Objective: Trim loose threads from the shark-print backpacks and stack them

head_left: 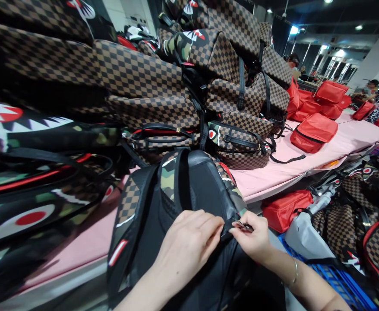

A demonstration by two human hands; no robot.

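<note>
Pink-covered table, stacked checkered bags behind: black backpack is standing upright at its near edge, left hand pinching the side seam, right hand just right, pinching what is probably a small metal tool, both touching.

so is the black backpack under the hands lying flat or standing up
Standing, back panel toward the camera: the black backpack rises from the pink table, straps hanging down, while the left hand and right hand pinch its edge.
</note>
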